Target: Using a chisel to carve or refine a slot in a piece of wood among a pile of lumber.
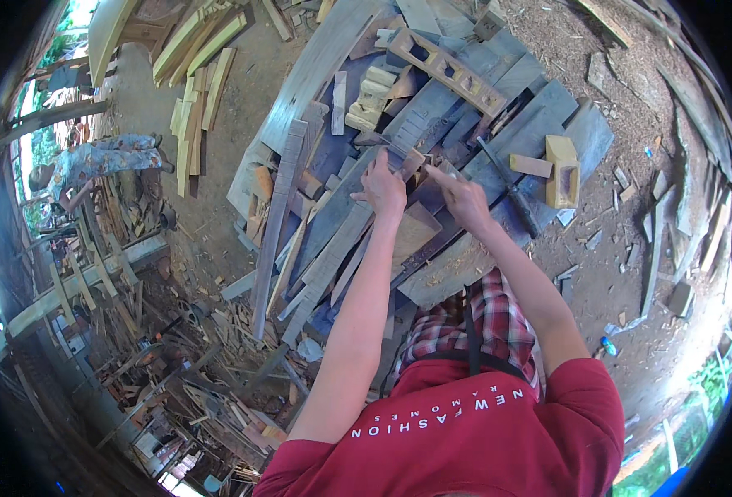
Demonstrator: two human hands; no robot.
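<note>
Over a low pile of dark boards, my left hand [382, 189] has its fingers spread. Its thumb side is beside a small wooden block [413, 162]; whether it touches the block cannot be told. My right hand [467, 201] reaches in from the other side, its index finger stretched toward the same block and the other fingers curled. What those curled fingers hold, if anything, is hidden. Beyond the hands lies a long wooden piece with square holes [449, 73]. Left of that sit pale, stepped wooden blocks [369, 99].
A dark, long-handled tool [511, 190] lies right of my right hand, near a yellowish block with a hollow [562, 172]. Long planks [279, 224] jut out at the left. Light timber [192, 124] lies on the ground farther left, where another person [105, 164] is seen.
</note>
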